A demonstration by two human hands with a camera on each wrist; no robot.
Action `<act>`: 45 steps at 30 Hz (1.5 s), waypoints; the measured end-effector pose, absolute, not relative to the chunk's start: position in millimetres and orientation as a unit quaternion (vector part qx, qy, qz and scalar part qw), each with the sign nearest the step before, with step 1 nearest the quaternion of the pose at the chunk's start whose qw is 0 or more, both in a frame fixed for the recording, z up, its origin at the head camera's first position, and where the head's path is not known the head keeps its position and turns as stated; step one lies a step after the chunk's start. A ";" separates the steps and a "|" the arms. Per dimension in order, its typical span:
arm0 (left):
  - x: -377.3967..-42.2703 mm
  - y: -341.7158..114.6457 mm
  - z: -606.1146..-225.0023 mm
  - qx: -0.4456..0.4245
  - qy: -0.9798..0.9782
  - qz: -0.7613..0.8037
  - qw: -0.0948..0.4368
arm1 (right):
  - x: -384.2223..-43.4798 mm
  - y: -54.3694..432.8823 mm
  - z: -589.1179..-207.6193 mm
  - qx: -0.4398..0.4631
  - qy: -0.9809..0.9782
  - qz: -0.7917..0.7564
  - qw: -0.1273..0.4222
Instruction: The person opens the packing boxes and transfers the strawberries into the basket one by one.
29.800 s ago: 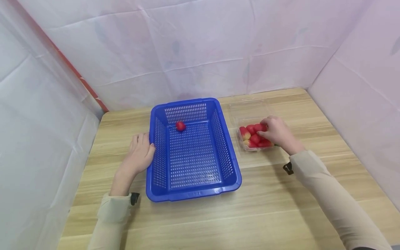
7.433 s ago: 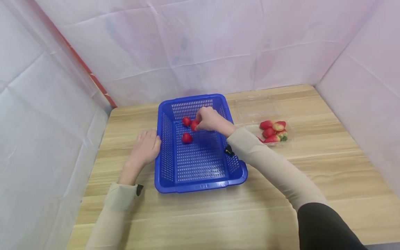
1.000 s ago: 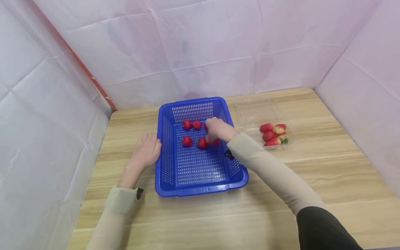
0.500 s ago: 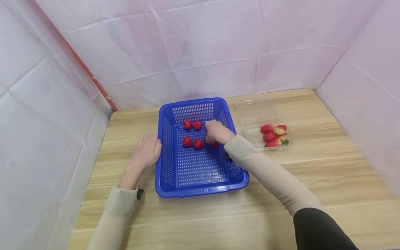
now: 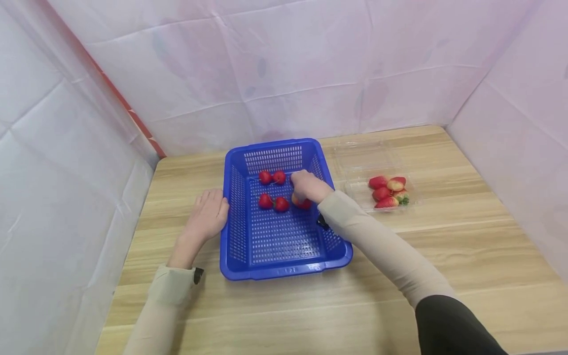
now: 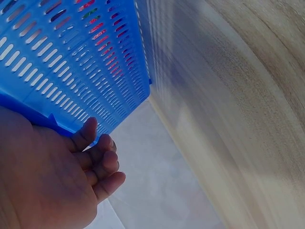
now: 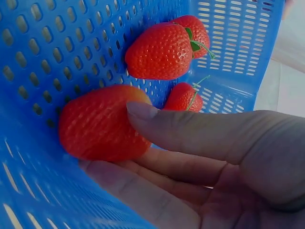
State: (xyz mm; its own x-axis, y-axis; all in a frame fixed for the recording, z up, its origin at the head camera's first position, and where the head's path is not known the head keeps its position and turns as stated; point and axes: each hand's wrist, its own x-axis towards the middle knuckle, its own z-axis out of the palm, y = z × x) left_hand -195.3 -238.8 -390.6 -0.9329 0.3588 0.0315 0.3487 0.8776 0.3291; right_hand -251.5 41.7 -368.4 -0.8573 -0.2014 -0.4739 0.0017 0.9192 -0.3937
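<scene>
A blue perforated plastic basket (image 5: 284,268) stands on the table. On its left rim rests my left hand (image 5: 208,214), thumb at the rim; the left wrist view has its bent fingers (image 6: 102,162) below the rim. Inside the basket's right half, my right hand (image 5: 309,186) pinches a red strawberry (image 7: 97,126) between thumb and fingers, close to the perforated surface. Two red strawberries (image 5: 273,202) lie side by side left of this hand. Farther back are two more with thin stems (image 5: 272,177). Part of a pale-patched strawberry (image 5: 303,203) shows beneath the right hand.
Right of the basket, a clear plastic clamshell box (image 5: 359,197) lies with its lid (image 5: 366,154) folded back. Several strawberries (image 5: 387,192) fill its right side. Behind the wooden table (image 5: 466,236) hangs a pale cloth wall (image 5: 306,64).
Over the last second a strawberry shifted left against its neighbour, and my right hand moved very slightly. Half a minute ago one fruit lay in the basket and the box was fuller. Left hand stays.
</scene>
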 end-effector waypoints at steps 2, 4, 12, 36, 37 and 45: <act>-195.5 -238.6 -390.5 0.183 0.969 0.167 0.014 | -251.8 42.1 -367.4 -0.050 0.944 -0.193 0.263; -195.9 -238.5 -390.4 0.184 0.969 0.167 0.011 | -252.3 42.5 -366.6 -0.048 0.944 -0.192 0.262; -195.5 -238.1 -389.3 0.184 0.969 0.164 0.015 | -249.2 45.9 -362.1 -0.058 0.952 -0.198 0.225; -194.3 -243.8 -387.9 0.179 0.969 0.168 0.019 | -243.9 133.3 -276.2 -0.103 0.930 -0.338 0.098; -194.0 -243.9 -387.6 0.179 0.969 0.169 0.020 | -245.2 141.4 -276.0 -0.098 0.932 -0.335 0.093; -191.3 -243.4 -387.7 0.175 0.970 0.170 0.016 | -253.3 197.6 -295.0 -0.098 0.949 -0.300 0.014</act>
State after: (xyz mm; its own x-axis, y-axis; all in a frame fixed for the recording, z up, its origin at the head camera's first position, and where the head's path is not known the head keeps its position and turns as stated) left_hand -191.3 -243.4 -387.7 -0.9383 0.3447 0.0286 0.3338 0.8809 0.3355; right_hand -253.3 197.6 -295.0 -0.9804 -0.1941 0.0330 -0.1777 0.8002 -0.5728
